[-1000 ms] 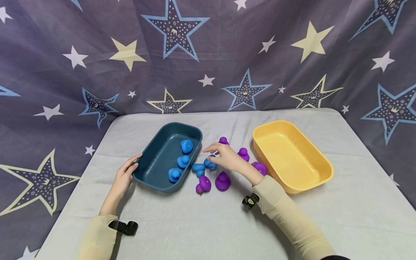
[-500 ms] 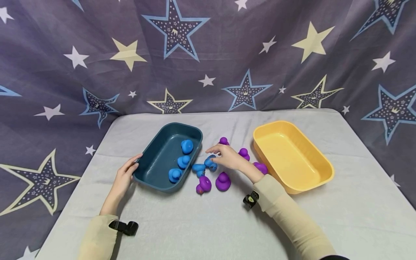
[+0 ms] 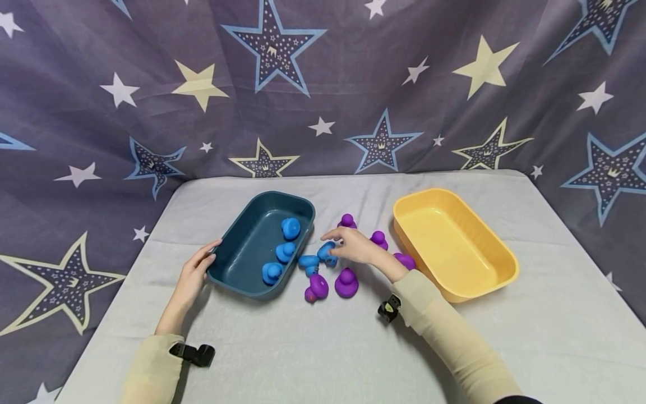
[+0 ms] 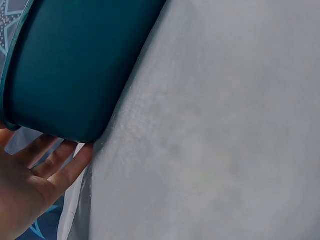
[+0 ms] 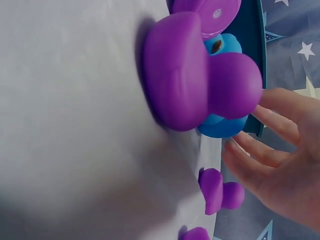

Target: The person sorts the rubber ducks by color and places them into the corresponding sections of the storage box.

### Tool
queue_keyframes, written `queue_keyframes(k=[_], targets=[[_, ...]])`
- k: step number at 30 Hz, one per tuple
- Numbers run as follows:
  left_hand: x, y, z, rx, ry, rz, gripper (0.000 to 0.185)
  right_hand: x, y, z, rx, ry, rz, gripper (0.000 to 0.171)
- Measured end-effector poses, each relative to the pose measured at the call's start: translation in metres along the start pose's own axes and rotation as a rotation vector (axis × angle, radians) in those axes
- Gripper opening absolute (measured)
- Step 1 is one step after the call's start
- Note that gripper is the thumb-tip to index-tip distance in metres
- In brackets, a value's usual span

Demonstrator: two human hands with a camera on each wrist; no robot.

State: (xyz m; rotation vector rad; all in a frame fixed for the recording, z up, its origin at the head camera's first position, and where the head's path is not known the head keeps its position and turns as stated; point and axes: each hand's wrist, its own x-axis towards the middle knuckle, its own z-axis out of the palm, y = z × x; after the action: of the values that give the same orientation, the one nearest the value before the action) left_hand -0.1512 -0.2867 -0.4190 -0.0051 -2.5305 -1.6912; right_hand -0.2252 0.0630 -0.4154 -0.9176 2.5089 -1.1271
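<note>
My left hand (image 3: pixel 201 262) (image 4: pixel 35 180) rests with straight fingers against the near-left corner of a dark teal tray (image 3: pixel 242 247) (image 4: pixel 75 65). Three blue ducks lie in the tray (image 3: pixel 285 251). My right hand (image 3: pixel 345 246) (image 5: pixel 280 160) reaches over a cluster of ducks between the trays. Its loosely extended fingers touch a blue duck (image 3: pixel 326 251) (image 5: pixel 222 127) just outside the teal tray. A second blue duck (image 3: pixel 308 261) lies beside it. Purple ducks sit around the hand (image 3: pixel 346 282) (image 3: pixel 315 287) (image 3: pixel 378 238) (image 5: pixel 195 80).
An empty yellow tray (image 3: pixel 504 278) stands to the right of the ducks, with one purple duck (image 3: pixel 405 260) against its left wall. A grey cloth (image 3: pixel 323 348) covers the table. A star-patterned curtain (image 3: pixel 323 84) hangs behind and at the sides.
My right hand has sunk slightly and drawn its fingers in toward the blue duck outside the teal tray. The left hand and both trays have stayed put.
</note>
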Motion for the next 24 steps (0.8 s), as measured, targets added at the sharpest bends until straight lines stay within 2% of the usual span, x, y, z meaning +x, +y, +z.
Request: queue_keyframes(k=[6,24], targets=[[0.0000,-0.0008,0.0002,-0.006,-0.003,-0.010,0.037,-0.0006,0.0010,0.0004,0.023,-0.027,0.011,0.037],[-0.0006,0.0007,-0.0001,-0.001,0.003,-0.011,0.037,0.0021,0.0058,0.0051,-0.024,-0.038,0.014,0.036]])
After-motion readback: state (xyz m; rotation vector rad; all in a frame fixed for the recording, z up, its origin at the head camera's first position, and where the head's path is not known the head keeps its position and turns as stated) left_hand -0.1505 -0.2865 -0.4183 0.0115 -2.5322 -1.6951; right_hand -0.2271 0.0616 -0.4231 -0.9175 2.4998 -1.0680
